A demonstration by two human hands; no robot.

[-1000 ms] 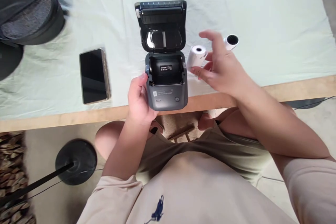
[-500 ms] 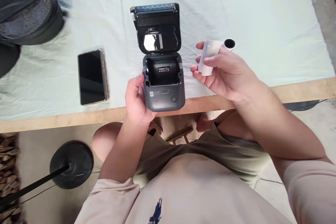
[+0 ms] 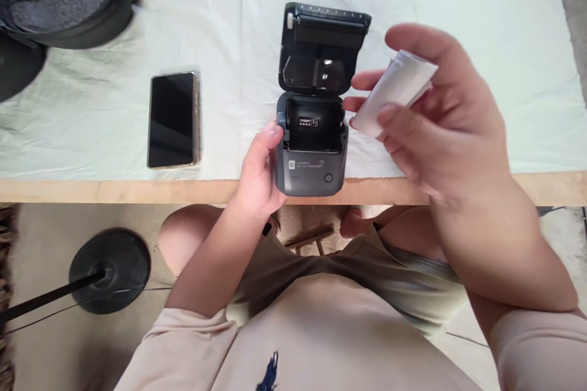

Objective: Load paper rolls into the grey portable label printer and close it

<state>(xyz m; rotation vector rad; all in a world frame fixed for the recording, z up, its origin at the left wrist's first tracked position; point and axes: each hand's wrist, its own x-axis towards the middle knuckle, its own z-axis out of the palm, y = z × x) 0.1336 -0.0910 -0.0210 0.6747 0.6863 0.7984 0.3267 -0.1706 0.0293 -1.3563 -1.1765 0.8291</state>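
A dark grey label printer (image 3: 310, 162) is held over the table's front edge, its lid (image 3: 323, 52) swung up and its paper bay uncovered. My left hand (image 3: 261, 168) grips the printer's left side, thumb by the bay's rim. No roll shows in the bay, only a dark inner wall with a small printed label. Just right of the printer, my right hand (image 3: 440, 116) is closed around a white paper roll (image 3: 389, 95), which tilts up to the right between thumb and fingers. The roll's core is out of sight.
On the pale cloth (image 3: 220, 73) to the left lies a smartphone (image 3: 172, 119), screen dark. A black bag (image 3: 73, 3) stands at the far left. The wooden table edge (image 3: 114, 190) runs across in front of me; below it is a round black stand base (image 3: 110, 270).
My right hand has lifted the paper roll closer to the camera and tilted it. The second roll's dark core end is no longer visible. The printer and left hand appear further right.
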